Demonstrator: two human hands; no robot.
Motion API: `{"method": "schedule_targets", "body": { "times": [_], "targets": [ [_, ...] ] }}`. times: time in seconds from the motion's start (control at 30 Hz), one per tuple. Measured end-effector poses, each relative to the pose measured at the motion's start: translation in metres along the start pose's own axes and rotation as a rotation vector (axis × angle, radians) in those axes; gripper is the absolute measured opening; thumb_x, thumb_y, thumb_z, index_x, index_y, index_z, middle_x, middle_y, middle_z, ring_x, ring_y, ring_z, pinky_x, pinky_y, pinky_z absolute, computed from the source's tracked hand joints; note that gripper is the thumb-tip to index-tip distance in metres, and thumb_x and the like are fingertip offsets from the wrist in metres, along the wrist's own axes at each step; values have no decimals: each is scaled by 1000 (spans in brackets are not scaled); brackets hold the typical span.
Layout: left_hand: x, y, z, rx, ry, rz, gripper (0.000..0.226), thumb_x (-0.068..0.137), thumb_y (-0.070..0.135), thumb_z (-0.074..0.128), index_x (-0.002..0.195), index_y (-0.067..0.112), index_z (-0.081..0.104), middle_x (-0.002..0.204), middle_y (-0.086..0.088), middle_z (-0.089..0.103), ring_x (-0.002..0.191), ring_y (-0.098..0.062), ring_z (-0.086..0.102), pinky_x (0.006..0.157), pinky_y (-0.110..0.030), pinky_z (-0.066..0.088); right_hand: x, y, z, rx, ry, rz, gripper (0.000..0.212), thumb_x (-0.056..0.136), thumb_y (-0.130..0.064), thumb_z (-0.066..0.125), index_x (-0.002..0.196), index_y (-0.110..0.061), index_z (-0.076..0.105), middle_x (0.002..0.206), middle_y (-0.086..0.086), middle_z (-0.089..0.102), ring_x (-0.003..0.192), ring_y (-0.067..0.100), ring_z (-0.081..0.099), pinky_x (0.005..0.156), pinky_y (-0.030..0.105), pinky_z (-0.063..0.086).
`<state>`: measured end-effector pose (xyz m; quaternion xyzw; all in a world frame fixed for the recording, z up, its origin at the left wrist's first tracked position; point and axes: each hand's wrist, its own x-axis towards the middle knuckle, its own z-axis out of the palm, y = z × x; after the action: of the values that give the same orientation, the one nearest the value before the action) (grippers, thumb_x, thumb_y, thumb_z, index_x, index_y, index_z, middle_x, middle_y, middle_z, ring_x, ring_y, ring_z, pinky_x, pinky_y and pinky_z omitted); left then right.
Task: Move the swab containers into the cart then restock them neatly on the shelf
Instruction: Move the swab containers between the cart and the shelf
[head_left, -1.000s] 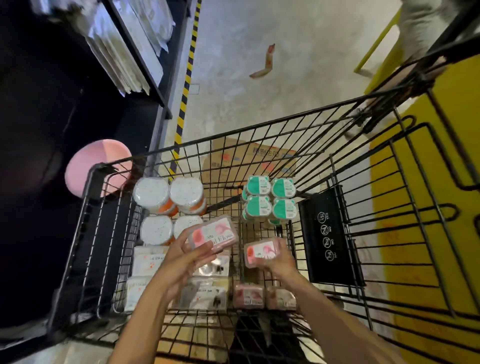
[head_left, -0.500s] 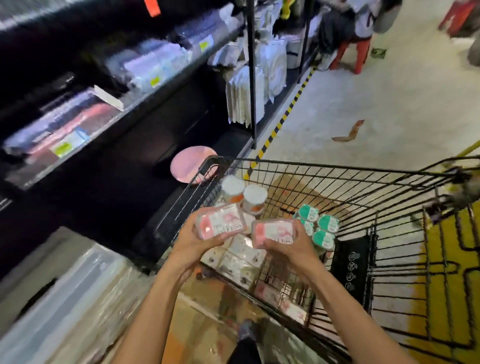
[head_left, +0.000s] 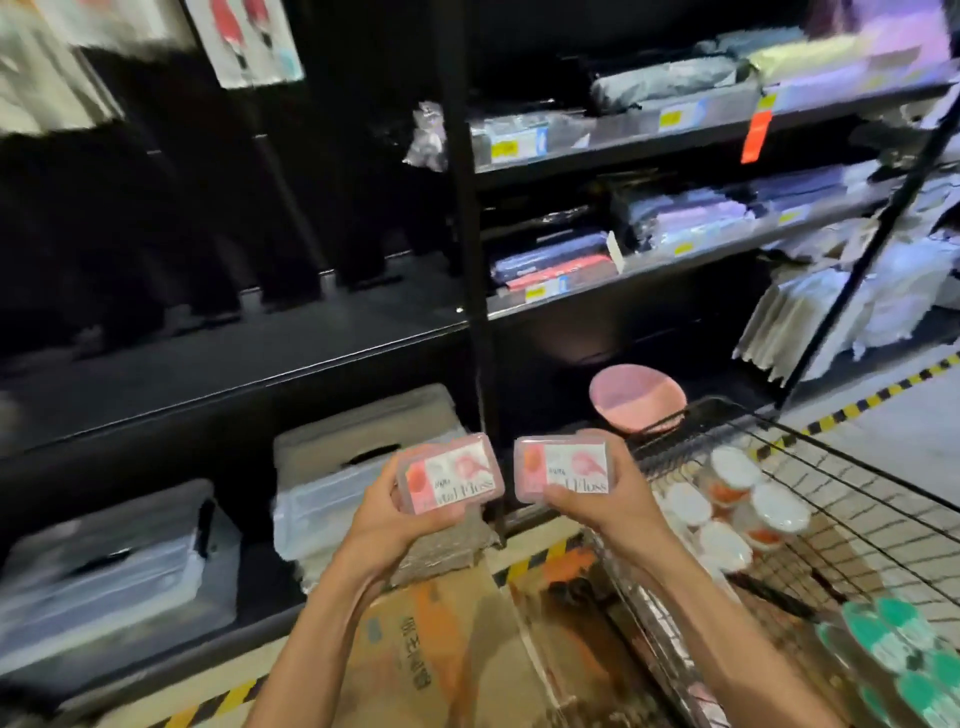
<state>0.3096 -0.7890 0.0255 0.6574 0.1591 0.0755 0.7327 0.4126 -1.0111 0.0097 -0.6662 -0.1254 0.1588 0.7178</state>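
Hands (head_left: 387, 512) (head_left: 602, 499) each clasp one pink box (head_left: 449, 473) (head_left: 563, 467), apparently lying across the grip.

Two bare forearms in view, entering from bottom edge. No sleeves, no gloves visible up to frame edge. Left hand (head_left: 387, 512) and right hand (head_left: 602, 501): no rings, watch or wristbands seen. Slim wrists, short nails where visible. Slight motion blur, fine detail unreadable.

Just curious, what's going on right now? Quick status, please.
Left hand holds a pink box; right hand holds another pink box. Both face the dark shelf. Nothing blocking.
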Motion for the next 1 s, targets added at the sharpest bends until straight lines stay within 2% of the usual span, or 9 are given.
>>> {"method": "schedule_targets", "body": {
  "times": [0.13,0.23,0.3,0.4,0.5,0.6,0.73,0.87,1.0],
  "targets": [
    [-51,7,-111,14,224,61,68,50,7,85,111,23,60,102,5,71,96,-10,67,71,-31,57,3,-3,111,-22,-216,-26,76,44,-38,91,110,-40,53,108,-4,62,96,9,64,68,29,56],
    [-94,13,-198,45,356,82,71,48,5,91,109,27,61,103,7,70,95,-6,67,66,-22,55,-7,-1,206,-40,-340,-49,72,48,-38,91,108,-45,52,97,-18,63,91,-2,63,64,19,53],
    [-125,19,-261,78,438,99,67,53,6,88,111,26,59,104,9,70,98,-6,65,71,-25,56,-17,3,277,-49,-406,-67,73,48,-39,90,111,-41,52,97,-18,63,90,-3,63,65,18,52],
    [-157,27,-327,109,525,100,62,65,-4,80,115,24,56,111,4,66,103,-9,63,81,-33,56,-28,7,353,-38,-461,-74,76,48,-37,88,114,-35,51,105,-9,61,92,-1,62,66,19,52],
    [-186,38,-392,122,588,109,59,70,-7,77,118,19,55,113,1,64,102,-9,63,72,-25,56,-36,10,430,-27,-543,-80,76,51,-32,88,117,-35,50,109,-6,61,96,2,62,66,19,53],
    [-202,44,-445,110,653,112,59,71,-8,76,120,16,54,110,3,64,92,0,64,67,-22,56,-36,11,492,-17,-613,-86,74,52,-30,87,116,-35,49,110,-6,61,101,7,62,69,22,53],
    [-204,45,-505,100,691,117,59,70,-5,78,117,22,55,111,4,65,98,-4,64,73,-27,57,-20,15,559,-41,-691,-106,73,51,-30,87,113,-35,50,109,-8,60,101,4,61,67,22,53],
    [-189,49,-563,138,705,124,62,66,3,84,115,29,55,114,9,62,107,-5,60,79,-29,56,13,24,619,-46,-752,-113,67,55,-22,87,111,-34,53,106,-12,61,99,1,61,67,19,53],
    [-161,55,-622,112,734,130,61,68,-4,80,114,27,55,115,5,63,108,-8,60,75,-24,55,53,31,680,-23,-769,-106,63,55,-13,87,106,-30,55,98,-16,64,91,-3,62,64,17,52]
  ]
}}
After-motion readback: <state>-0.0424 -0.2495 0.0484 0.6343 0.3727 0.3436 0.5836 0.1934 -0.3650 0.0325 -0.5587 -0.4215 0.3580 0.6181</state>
